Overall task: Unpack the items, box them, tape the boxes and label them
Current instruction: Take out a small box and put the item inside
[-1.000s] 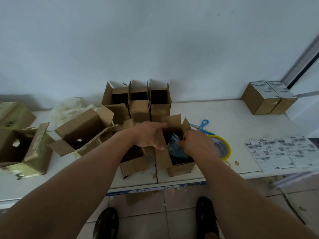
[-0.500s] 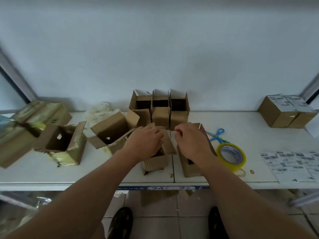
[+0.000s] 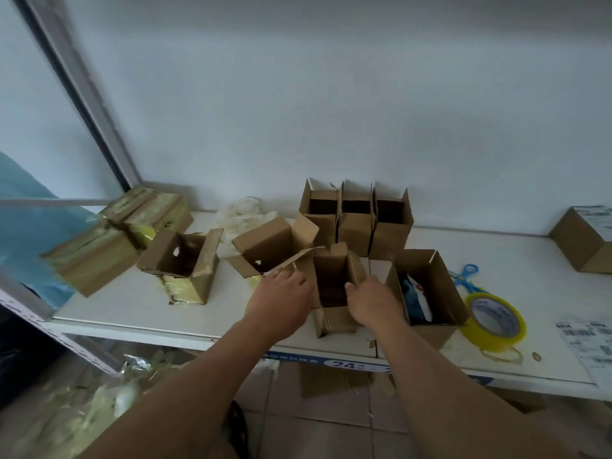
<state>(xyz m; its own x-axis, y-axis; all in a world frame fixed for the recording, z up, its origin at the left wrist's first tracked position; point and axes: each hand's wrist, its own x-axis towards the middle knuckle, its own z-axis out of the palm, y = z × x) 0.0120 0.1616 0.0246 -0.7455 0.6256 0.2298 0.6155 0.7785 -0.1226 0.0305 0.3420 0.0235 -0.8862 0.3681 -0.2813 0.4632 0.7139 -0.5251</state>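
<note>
A small open cardboard box (image 3: pixel 334 276) stands near the table's front edge, and its inside looks dark. My left hand (image 3: pixel 281 298) grips its left flap. On the other side, my right hand (image 3: pixel 371 303) holds its right wall with the thumb over the rim. Just to the right stands another open box (image 3: pixel 433 276) with a blue and white packet (image 3: pixel 415 298) inside. A roll of yellow-edged tape (image 3: pixel 496 321) lies flat further right, next to blue scissors (image 3: pixel 467 276) and printed labels (image 3: pixel 589 342).
Three open boxes (image 3: pixel 356 223) line the wall. Torn-open boxes (image 3: pixel 185 260) (image 3: pixel 271 246), tape-wrapped parcels (image 3: pixel 92 256) and white wrapping (image 3: pixel 245 213) fill the left of the white table (image 3: pixel 139 306). A labelled sealed box (image 3: pixel 583 240) sits far right. A metal post (image 3: pixel 82 94) rises at left.
Both hands have left the box with the blue packet and taken hold of the empty box to its left. The view has swung left.
</note>
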